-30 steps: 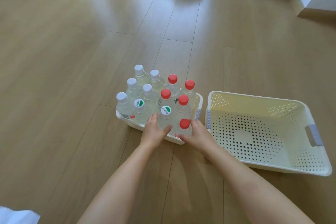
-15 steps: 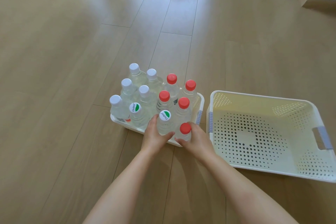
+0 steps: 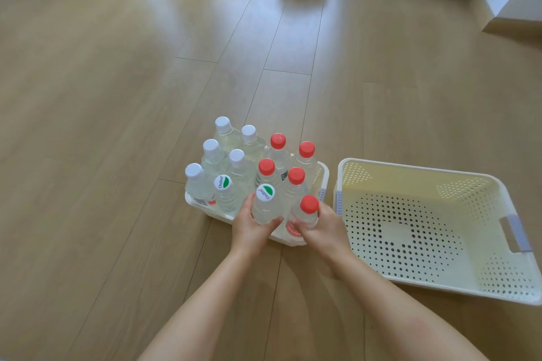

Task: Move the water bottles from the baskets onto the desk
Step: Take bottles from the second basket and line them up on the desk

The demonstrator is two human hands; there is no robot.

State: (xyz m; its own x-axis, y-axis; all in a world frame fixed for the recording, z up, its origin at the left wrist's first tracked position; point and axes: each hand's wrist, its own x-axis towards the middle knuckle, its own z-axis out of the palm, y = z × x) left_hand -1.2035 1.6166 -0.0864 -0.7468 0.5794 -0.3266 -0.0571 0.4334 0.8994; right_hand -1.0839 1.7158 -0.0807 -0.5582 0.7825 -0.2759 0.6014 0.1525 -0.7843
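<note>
On the floor, full basket (image 3: 322, 182): left hand (image 3: 251, 228) wraps the green-label-cap bottle (image 3: 264, 204), right hand (image 3: 324, 227) grips the red-cap bottle (image 3: 306, 211), both btls at the near edge. Empty basket (image 3: 425, 231) just to the right.

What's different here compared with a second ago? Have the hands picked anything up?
Both hands have closed round bottles and started lifting. The left hand grips the green-and-white-capped bottle; the right hand grips the nearest red-capped bottle. Both bottles now sit higher in the full basket. The other bottles and the empty basket stayed put.
</note>
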